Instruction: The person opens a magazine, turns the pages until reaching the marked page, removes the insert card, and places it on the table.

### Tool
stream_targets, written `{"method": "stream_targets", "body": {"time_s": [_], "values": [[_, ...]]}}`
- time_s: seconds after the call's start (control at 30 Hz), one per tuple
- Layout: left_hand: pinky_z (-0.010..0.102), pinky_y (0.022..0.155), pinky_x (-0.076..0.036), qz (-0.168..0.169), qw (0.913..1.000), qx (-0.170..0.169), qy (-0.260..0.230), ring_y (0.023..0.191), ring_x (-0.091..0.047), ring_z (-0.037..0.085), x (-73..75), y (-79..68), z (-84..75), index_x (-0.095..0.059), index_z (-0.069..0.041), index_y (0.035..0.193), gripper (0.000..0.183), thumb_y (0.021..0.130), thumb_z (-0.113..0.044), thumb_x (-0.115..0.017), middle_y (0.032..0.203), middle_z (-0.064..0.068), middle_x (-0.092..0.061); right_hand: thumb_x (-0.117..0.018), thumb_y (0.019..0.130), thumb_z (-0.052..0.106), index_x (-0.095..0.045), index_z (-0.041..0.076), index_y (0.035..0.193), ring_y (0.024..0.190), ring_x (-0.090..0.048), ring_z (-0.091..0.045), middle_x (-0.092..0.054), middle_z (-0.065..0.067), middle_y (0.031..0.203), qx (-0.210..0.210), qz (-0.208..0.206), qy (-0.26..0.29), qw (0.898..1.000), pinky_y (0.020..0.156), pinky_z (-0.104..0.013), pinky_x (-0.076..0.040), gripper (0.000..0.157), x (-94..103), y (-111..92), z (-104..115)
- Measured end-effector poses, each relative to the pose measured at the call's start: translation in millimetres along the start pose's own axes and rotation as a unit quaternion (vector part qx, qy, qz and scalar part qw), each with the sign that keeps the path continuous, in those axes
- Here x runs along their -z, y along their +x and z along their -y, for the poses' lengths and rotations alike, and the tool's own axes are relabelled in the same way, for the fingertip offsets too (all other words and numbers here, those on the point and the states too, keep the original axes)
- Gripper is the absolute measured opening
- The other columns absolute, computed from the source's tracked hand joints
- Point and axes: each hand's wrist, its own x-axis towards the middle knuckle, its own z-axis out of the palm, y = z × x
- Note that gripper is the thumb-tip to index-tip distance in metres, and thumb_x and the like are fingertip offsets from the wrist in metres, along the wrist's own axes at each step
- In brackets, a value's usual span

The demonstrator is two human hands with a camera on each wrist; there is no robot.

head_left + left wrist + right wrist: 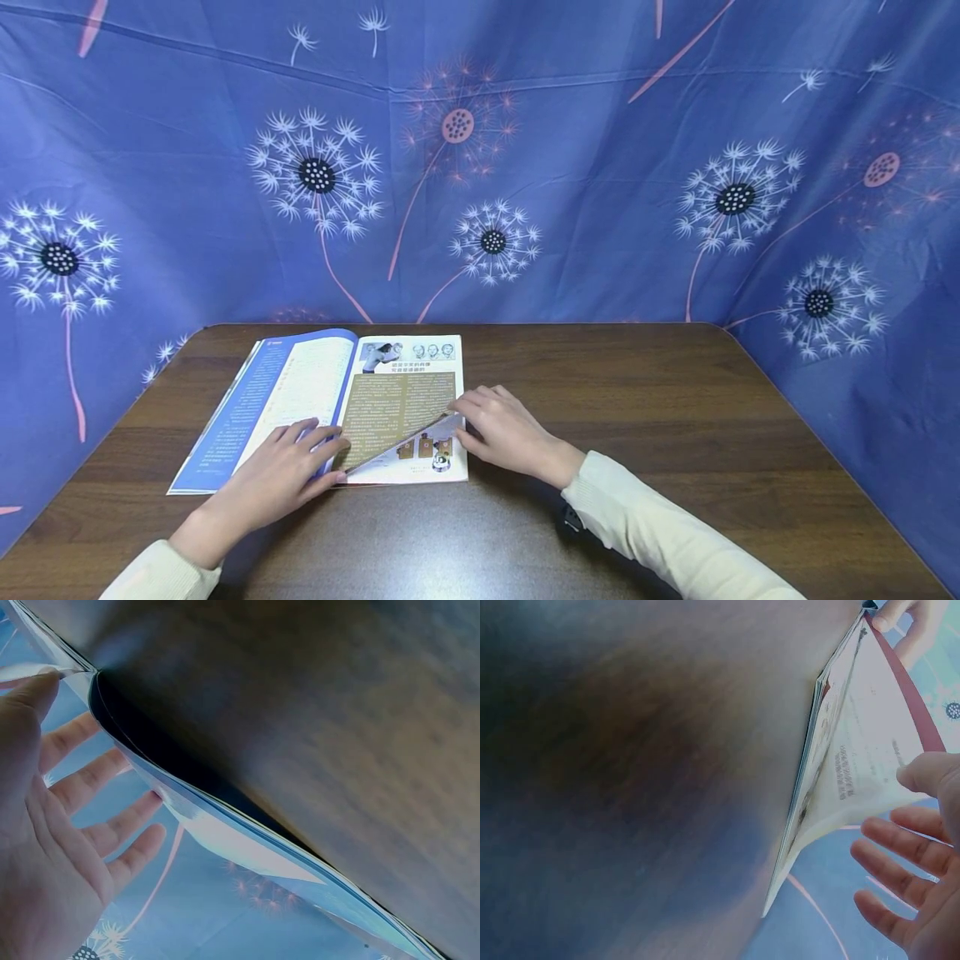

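Observation:
An open magazine [300, 375] lies on the brown table, with blue-and-white pages on the left side. Across its spine, near the bottom edge, rests my left hand [288, 467], fingers spread. In the left wrist view, the left thumb [37, 694] is at the bottom of the spine. My right hand [506, 433] pinches the right page [401, 408] between thumb and fingers at its right edge. That page is raised, its lower edge running diagonally, and the sheet beneath [442, 471] shows below it. The right wrist view has the lifted page [870, 742] standing away from the stack.
The wooden table [630, 392] extends to the right of the magazine and in front of it. Behind and at both sides hangs a blue cloth [585, 208] with a dandelion print. A small dark object [572, 518] shows under the right sleeve [645, 525].

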Motion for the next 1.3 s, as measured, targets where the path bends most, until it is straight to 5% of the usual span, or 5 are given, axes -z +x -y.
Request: {"method": "stream_targets", "body": {"time_s": [0.3, 0.5, 0.73, 1.3], "values": [[0.05, 0.085, -0.046, 0.004, 1.0, 0.006, -0.005, 0.106, -0.056, 0.035, -0.2, -0.4, 0.1, -0.063, -0.016, 0.11, 0.033, 0.084, -0.036, -0.061, 0.112, 0.006, -0.063, -0.06, 0.086, 0.029, -0.057, 0.012, 0.117, 0.102, -0.057, -0.017, -0.061, 0.0, 0.113, -0.017, -0.023, 0.009, 1.0, 0.088, -0.04, -0.047, 0.035, 0.0, 0.0, -0.6], [0.05, 0.081, -0.047, -0.011, 0.9999, -0.007, 0.004, 0.103, -0.057, 0.034, -0.9, -0.4, 1.1, -0.064, -0.013, 0.108, 0.032, 0.082, -0.032, -0.063, 0.11, 0.008, -0.064, -0.061, 0.084, 0.026, -0.055, 0.01, 0.12, 0.103, -0.057, -0.016, -0.059, -0.001, 0.117, -0.008, -0.035, 0.008, 0.999, 0.085, -0.035, -0.047, 0.039, 0.4, 0.4, 0.1], [0.049, 0.084, -0.046, -0.007, 1.0, 0.0, 0.006, 0.104, -0.057, 0.033, 0.1, 0.3, 1.1, -0.062, -0.011, 0.111, 0.035, 0.082, -0.031, -0.062, 0.112, 0.007, -0.063, -0.061, 0.085, 0.031, -0.055, 0.01, 0.119, 0.106, -0.057, -0.022, -0.06, -0.004, 0.116, -0.015, 0.021, -0.002, 1.0, 0.09, -0.046, -0.046, 0.041, 0.0, -2.4, 2.9], [0.046, 0.078, -0.049, -0.036, 0.999, 0.001, 0.027, 0.097, -0.06, 0.03, 1.6, 2.0, 4.9, -0.055, 0.0, 0.12, 0.054, 0.075, -0.029, -0.068, 0.115, 0.013, -0.061, -0.061, 0.084, 0.039, -0.057, 0.015, 0.115, 0.108, -0.053, -0.016, -0.058, 0.0, 0.117, 0.018, 0.137, -0.015, 0.99, 0.091, -0.038, -0.045, 0.04, -5.5, -6.3, 9.3]]}}
